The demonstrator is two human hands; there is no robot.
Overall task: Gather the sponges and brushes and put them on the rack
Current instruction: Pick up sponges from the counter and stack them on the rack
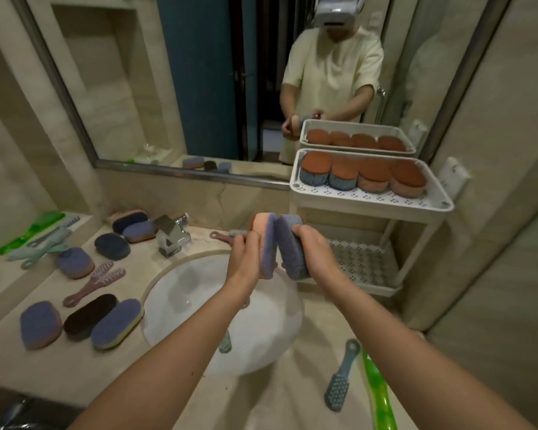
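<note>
Both hands up over the sink [199, 293], one sponge each.

Left hand [246, 256]: fingers curled round a pink-backed sponge [263, 225], purple face turned right.
Right hand [319, 252]: fingers wrapped over a purple sponge [288, 246], gripped from its right side.

The two sponges stand on edge, faces close together, touching or nearly so near the top; cannot tell which. Long axes run roughly up and down, tops tilted away from the person.

Rack [370, 201] stands on the table's right end, ahead and to the right of both hands. Right hand is the nearer one. Top tier sits higher than the held sponges; lower shelf [364, 265] is about level with them, just beyond the right hand.

Four sponges [361, 175] already stand in a row along the back of the top tier, with a bare perforated strip in front of them.

Judgement: the next move is a lift up and rightward, right hand leading.

Left on the table [84, 364]: loose sponges [115, 324], pink brushes [97, 280], a blue brush [339, 386].
</note>
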